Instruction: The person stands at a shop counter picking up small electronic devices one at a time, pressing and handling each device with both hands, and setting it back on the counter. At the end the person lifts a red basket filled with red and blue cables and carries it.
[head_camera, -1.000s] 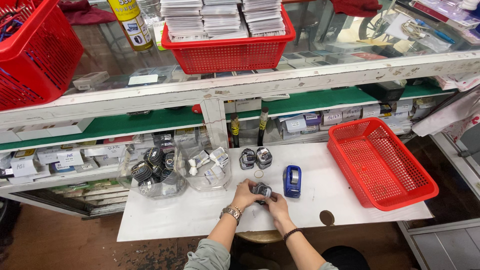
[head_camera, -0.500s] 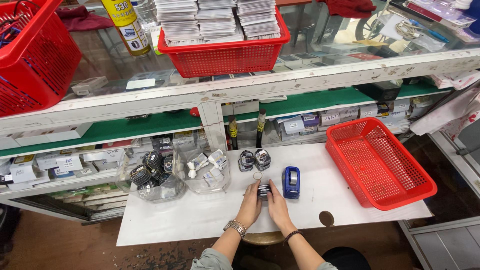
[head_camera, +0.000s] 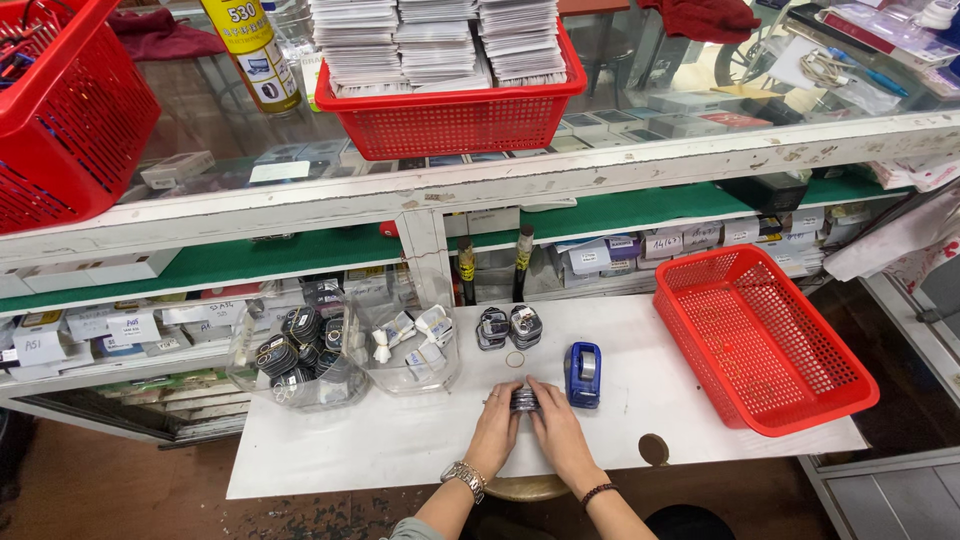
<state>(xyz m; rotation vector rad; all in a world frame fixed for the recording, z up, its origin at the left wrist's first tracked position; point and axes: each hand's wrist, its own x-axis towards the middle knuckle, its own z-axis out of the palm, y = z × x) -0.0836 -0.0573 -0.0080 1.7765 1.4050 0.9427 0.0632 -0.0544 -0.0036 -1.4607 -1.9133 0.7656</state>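
My left hand (head_camera: 495, 432) and my right hand (head_camera: 560, 432) meet over the white table (head_camera: 380, 440), both gripping a small dark round bundle (head_camera: 524, 399) between the fingertips. A watch sits on my left wrist, a dark bead bracelet on my right. Just right of the bundle stands a blue tape dispenser (head_camera: 583, 374). A rubber band (head_camera: 515, 359) lies on the table behind the hands, and two more dark bundles (head_camera: 508, 327) stand side by side beyond it.
Two clear bags (head_camera: 345, 350) of dark coils and white packets sit at the left. An empty red basket (head_camera: 760, 340) lies at the right. Behind is a glass counter with a red basket (head_camera: 450, 110) of stacked cards, another red basket (head_camera: 55, 110) and a yellow spray can (head_camera: 250, 50).
The view has shifted slightly. My hands stay together on the bundle and have slid a little forward on the table.
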